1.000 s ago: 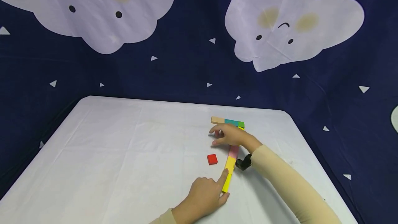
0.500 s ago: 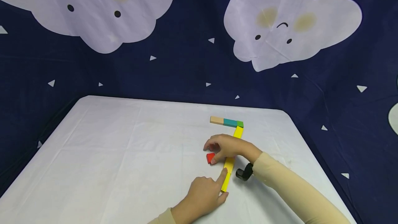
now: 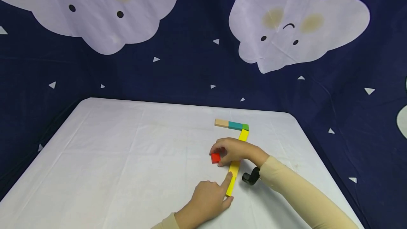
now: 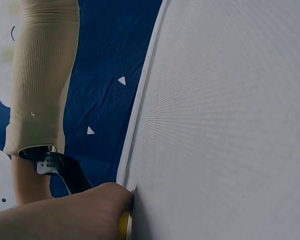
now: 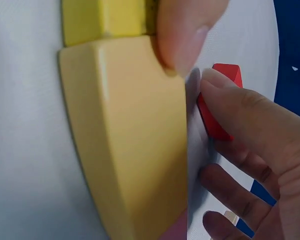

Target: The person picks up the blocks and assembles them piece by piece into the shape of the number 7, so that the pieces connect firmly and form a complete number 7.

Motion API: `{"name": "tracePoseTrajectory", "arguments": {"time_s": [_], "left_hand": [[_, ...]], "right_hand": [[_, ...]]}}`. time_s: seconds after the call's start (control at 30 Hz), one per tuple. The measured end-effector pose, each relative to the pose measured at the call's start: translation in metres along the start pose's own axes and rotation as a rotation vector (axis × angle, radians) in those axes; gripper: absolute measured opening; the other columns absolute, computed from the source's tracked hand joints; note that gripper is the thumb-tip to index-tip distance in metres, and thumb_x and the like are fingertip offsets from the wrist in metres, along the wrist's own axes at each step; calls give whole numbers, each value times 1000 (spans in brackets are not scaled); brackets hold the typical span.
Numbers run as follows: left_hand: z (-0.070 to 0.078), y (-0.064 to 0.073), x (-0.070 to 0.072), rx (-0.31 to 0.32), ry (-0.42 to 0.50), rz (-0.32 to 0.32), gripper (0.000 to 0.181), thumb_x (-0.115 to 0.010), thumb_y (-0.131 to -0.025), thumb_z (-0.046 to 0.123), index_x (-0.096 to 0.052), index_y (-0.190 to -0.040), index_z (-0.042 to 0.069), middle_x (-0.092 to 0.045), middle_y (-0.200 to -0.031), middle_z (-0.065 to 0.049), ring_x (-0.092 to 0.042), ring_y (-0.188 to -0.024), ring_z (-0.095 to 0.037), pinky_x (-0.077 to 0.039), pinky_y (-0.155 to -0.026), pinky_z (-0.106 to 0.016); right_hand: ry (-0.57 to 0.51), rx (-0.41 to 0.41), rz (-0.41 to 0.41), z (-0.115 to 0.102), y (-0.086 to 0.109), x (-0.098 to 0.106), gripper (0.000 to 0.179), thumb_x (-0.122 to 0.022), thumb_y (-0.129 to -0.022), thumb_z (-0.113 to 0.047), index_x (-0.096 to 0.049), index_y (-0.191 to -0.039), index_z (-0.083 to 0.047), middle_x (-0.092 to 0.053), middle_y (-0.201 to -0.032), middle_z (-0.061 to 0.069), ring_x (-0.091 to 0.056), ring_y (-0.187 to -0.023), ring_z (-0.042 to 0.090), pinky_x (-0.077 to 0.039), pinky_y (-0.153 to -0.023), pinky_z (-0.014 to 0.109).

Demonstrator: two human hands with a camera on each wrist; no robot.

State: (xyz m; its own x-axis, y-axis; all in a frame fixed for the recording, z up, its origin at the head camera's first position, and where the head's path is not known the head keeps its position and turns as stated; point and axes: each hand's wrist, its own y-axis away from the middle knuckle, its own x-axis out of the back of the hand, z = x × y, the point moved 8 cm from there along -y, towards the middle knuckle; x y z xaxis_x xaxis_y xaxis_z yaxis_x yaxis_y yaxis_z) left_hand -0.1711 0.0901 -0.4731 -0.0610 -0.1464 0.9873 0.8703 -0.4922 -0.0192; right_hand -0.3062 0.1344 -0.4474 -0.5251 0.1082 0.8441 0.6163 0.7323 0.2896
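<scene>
My right hand [image 3: 233, 148] pinches a small red block [image 3: 215, 158] between thumb and fingers, left of a row of blocks. In the right wrist view, the thumb lies over the red block's [image 5: 217, 115] near face. My left hand [image 3: 208, 199] is at the row's near end. Its extended index fingertip touches the side of the row where a bright yellow block [image 3: 231, 187] meets a paler yellow block [image 3: 234, 167]. The pale block [image 5: 135, 125] fills the middle of the right wrist view, with a pink block [image 5: 177, 231] adjoining it. My right hand hides the row's middle from above.
A further yellow block [image 3: 243, 135] is at the row's far end. Crossing there are a green block [image 3: 246, 127], a teal block [image 3: 235, 125] and a tan block [image 3: 221, 123]. The white-covered table [image 3: 105, 158] ends at a dark blue cloud-patterned backdrop [image 3: 197, 73].
My right hand has come from the far end of the row toward me, taken hold of the red block and shifted it slightly away. The left hand has stayed put.
</scene>
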Motion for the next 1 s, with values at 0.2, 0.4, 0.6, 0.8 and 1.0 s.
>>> {"name": "tracePoseTrajectory", "arguments": {"time_s": [0.2, 0.4, 0.6, 0.8, 1.0], "left_hand": [[0, 1, 2, -10, -17, 44, 67, -55, -93, 60, -45, -148, 25, -39, -43, 6, -37, -39, -12, -30, -42, -28], [1, 3, 7, -38, -36, 117, 65, -58, -92, 59, -48, -145, 24, -36, -42, 7, -33, -37, -9, -26, -40, -28], [3, 5, 11, -60, -71, 193, 64, -59, -90, 58, -50, -143, 23, -35, -41, 8, -30, -36, -9, -23, -39, -27], [5, 8, 17, -84, -108, 266, 63, -61, -89, 59, -54, -140, 22, -32, -40, 9, -24, -35, -7, -20, -38, -25], [4, 8, 18, -80, -126, 297, 63, -61, -88, 60, -55, -139, 23, -35, -40, 9, -25, -35, -7, -19, -38, -26]], "right_hand": [[4, -2, 49, 4, -7, 8, 37, -81, -83, -23, -70, -119, -27, -63, -106, -14, -57, -96, 10, -49, -93, 30], [85, -20, 235, 15, -23, 36, 37, -80, -84, -22, -70, -120, -20, -64, -109, -6, -57, -103, 17, -47, -97, 37], [176, -87, 384, 29, -40, 58, 36, -79, -85, -23, -70, -119, -16, -65, -112, -1, -55, -111, 22, -41, -104, 44], [198, -155, 420, 38, -55, 66, 39, -78, -86, -25, -68, -122, -16, -66, -115, 1, -54, -113, 23, -40, -104, 45], [178, -192, 421, 41, -66, 69, 38, -77, -87, -22, -68, -123, -13, -67, -112, 3, -57, -105, 22, -44, -102, 42]]}}
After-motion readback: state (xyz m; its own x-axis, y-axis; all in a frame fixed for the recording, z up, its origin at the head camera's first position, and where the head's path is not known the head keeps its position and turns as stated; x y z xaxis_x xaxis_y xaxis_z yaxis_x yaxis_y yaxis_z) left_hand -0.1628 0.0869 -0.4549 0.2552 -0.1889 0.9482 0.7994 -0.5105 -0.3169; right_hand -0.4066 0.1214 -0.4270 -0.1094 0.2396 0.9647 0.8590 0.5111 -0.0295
